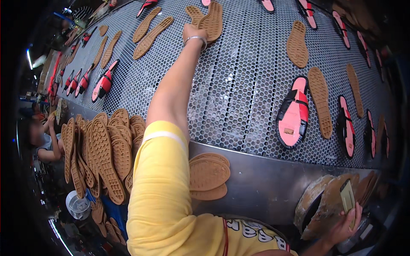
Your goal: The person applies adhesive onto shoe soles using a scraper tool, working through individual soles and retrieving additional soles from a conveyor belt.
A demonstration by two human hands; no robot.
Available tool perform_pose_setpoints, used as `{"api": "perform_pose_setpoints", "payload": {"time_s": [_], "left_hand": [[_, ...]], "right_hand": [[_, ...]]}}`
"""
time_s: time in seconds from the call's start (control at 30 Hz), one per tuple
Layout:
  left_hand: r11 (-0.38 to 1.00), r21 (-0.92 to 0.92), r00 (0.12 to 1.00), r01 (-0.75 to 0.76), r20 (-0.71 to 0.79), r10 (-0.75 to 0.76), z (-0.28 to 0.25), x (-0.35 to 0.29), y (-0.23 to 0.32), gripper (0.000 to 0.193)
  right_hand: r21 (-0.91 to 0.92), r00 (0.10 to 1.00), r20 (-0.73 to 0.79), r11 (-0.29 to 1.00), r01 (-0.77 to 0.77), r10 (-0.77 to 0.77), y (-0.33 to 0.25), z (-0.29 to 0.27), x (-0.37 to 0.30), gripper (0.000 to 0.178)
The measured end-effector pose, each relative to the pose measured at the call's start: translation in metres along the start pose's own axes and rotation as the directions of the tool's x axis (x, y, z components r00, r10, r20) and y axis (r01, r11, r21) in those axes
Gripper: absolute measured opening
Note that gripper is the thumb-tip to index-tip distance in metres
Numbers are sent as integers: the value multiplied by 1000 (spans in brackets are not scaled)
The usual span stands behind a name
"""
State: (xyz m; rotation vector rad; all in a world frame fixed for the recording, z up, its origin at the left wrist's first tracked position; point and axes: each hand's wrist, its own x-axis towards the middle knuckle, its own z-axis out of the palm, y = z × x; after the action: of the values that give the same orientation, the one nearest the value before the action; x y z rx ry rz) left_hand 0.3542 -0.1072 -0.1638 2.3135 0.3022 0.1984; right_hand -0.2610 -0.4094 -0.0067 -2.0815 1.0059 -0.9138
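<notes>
- Left hand (195,32): arm stretched out over the mesh conveyor (239,96), well in from its near edge, gripping a tan sole (215,19) by one end. Fingers mostly hidden.
- Second sole (194,14) sits just left of it, partly overlapped; can't tell if it's also in the grip.
- Right hand (349,222): closed on a flat yellowish tool (347,197), held up near a crusted container (316,197) by the right end of the steel table (260,181).
- Conveyor, right part of near edge: pink-and-red sandal (288,124) with black trim, patterned sole (320,104) just right of it. Lone sole (297,45) further in. More sandals toward the right edge.
- Conveyor, left part: sole pair (149,35) lying side by side left of the left hand; sandal row (102,87) close to the near edge.
- Table, left end: big heap of soles (104,158), tread sides showing on many.
- Table, mid: small flat stack (209,174) just right of the yellow sleeve (160,179).
- White basket (77,205) below the heap; another person (49,147) beyond it, left.
</notes>
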Motion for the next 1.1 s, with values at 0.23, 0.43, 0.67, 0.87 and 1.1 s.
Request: {"api": "perform_pose_setpoints", "payload": {"time_s": [0.23, 0.43, 0.67, 0.87, 1.1], "left_hand": [[827, -212, 850, -520, -220, 478, -151, -69, 7, 33], [606, -676, 745, -419, 126, 655, -264, -146, 74, 39], [937, -245, 442, -249, 832, 335, -204, -274, 58, 54], [795, -204, 571, -571, 597, 563, -176, -330, -2, 58], [749, 26, 656, -662, 502, 563, -204, -378, -78, 66]], "right_hand": [[283, 998, 35, 957, -58, 50, 5, -27, -34, 24], [242, 990, 137, 967, -77, 45, 6, -30, -63, 19], [352, 977, 206, 928, -124, 52, 23, -25, -72, 17], [340, 968, 251, 933, -118, 31, 28, -6, -61, 18], [306, 895, 387, 884, -353, 224, 25, -4, -61, 18]]}}
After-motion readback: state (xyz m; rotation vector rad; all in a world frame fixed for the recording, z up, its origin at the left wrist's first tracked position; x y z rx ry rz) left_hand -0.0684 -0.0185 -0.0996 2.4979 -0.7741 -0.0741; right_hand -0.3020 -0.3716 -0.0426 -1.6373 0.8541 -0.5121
